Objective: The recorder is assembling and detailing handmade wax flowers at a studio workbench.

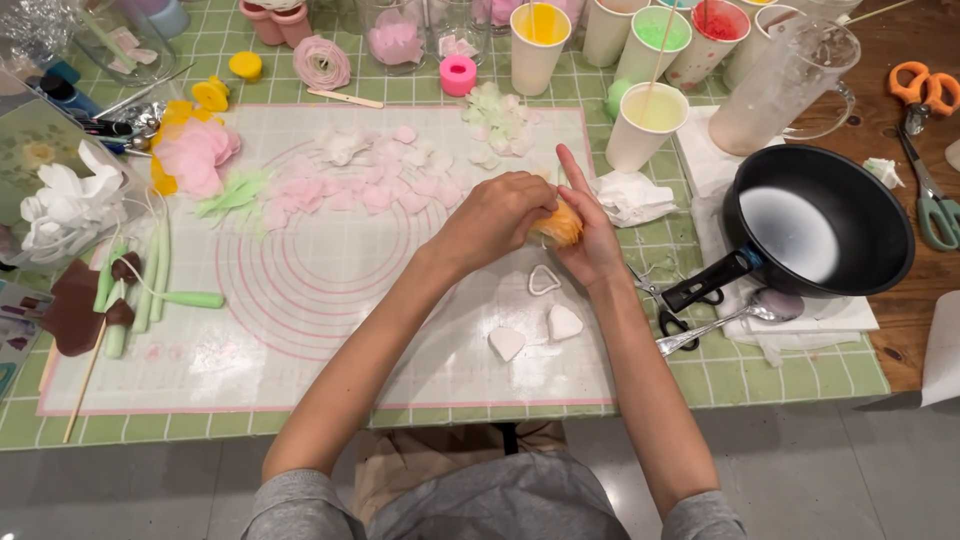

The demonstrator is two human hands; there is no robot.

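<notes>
A small orange-yellow flower piece (560, 225) sits between the person's two hands above the right part of the white silicone mat (330, 300), just above three white heart-shaped petals (545, 310) lying on the mat. The right hand (590, 235) cups the piece from behind and below, its fingers curled around it and one finger raised straight up. The left hand (495, 215) comes in from the left with its fingers bent close together, pinching at the piece's front edge. Across the upper mat lies a scatter of pale pink petals (370, 185), with pale green-white petals (495, 120) near its top edge. At the left are a finished pink flower (195, 155) and several green stems (150, 280). To the right of the hands lie a crumpled tissue (630, 195), a black pan (820, 225) holding white liquid, a spoon (740, 315) and small black scissors (675, 310). Paper cups (645, 125) of coloured liquid stand along the table's far side.
</notes>
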